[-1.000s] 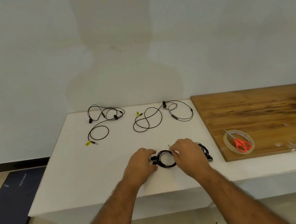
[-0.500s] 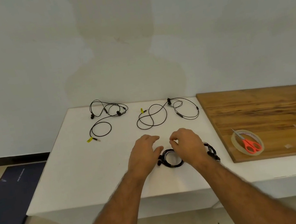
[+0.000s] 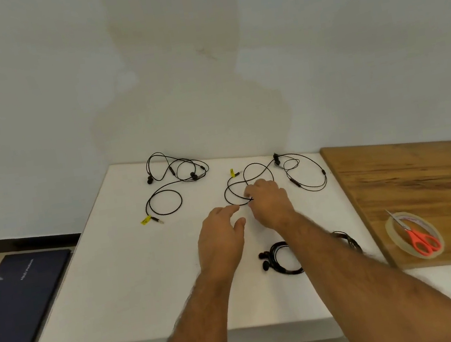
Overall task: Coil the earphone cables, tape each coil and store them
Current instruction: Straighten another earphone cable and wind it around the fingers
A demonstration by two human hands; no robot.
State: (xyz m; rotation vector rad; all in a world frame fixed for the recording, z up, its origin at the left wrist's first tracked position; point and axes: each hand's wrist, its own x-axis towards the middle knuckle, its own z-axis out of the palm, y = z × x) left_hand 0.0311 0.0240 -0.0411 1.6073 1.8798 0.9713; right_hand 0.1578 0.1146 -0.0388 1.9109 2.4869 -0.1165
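Your right forearm crosses over the coiled black earphone cable (image 3: pixel 278 259) near the front of the white table (image 3: pixel 122 274), so only its left arc and two earbuds show. A second dark coil (image 3: pixel 347 239) pokes out behind that arm, mostly hidden; you cannot tell how it is bound.

Your right hand (image 3: pixel 270 203) rests on the loose black earphone cable with a yellow tag (image 3: pixel 275 176) at the back middle of the table. Its fingers curl down onto the near loop and appear to pinch the thin wire, though the fingertips are hidden under the hand. Your left hand (image 3: pixel 221 237) hovers just beside it, fingers extended and relaxed, holding nothing.

Another loose black earphone cable, also yellow-tagged (image 3: pixel 173 184), sprawls at the back left, untouched and well apart from both hands.

On the wooden board (image 3: pixel 413 180) to the right, a roll of clear tape (image 3: pixel 394 233) lies flat with orange-handled scissors (image 3: pixel 418 238) resting across its ring, blades pointing away from you. Small pale scraps at the board's right edge are too blurred to identify.

A dark blue flat case (image 3: pixel 16 307) lies on the floor to the left, cut off by the frame edge.
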